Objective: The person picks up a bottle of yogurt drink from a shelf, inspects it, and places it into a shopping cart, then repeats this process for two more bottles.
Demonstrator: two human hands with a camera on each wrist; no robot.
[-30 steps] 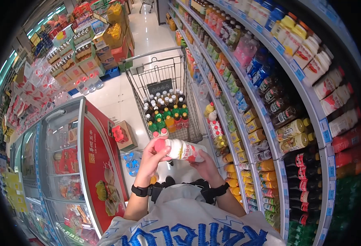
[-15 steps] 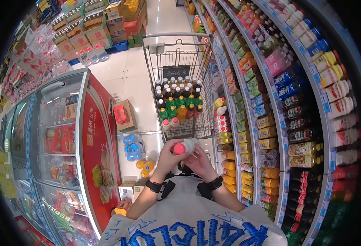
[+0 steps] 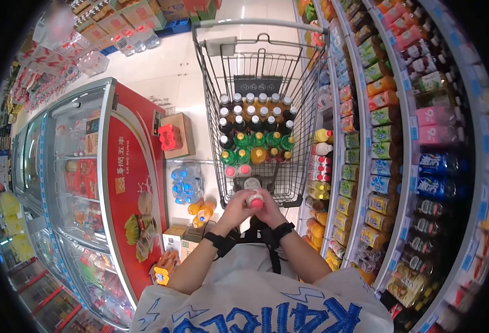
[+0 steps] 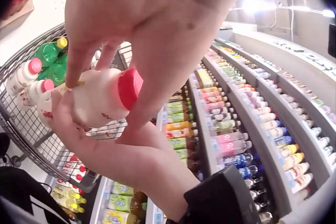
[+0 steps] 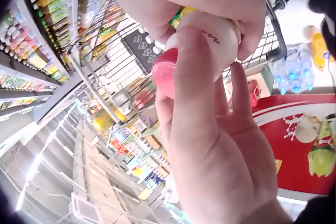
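Note:
Both hands hold a white plastic drink bottle (image 3: pixel 257 201) with a pink-red cap, in front of the shirt and overlapping the cart's near end. In the left wrist view the bottle (image 4: pixel 100 98) lies tilted, cap toward the right. My left hand (image 3: pixel 236 211) grips it near the cap; in the right wrist view its thumb lies along the bottle (image 5: pixel 223 40). My right hand (image 3: pixel 270 211) curls round the body lower down. Just beyond, the wire shopping cart (image 3: pixel 208 105) carries rows of upright bottles, with two pink-capped white bottles (image 3: pixel 238 171) in the nearest row.
A drinks shelf (image 3: pixel 386 133) runs along the right. On the left stands a red-sided glass freezer (image 3: pixel 130 188). Between freezer and cart, packs of blue-capped water bottles (image 3: pixel 186 186), orange bottles (image 3: pixel 201 212) and a cardboard box (image 3: pixel 180 133) sit on the floor.
The bottle has turned from lying crosswise, label showing, to cap toward the body. Both hands have drawn together around it. The cart now appears larger and nearer.

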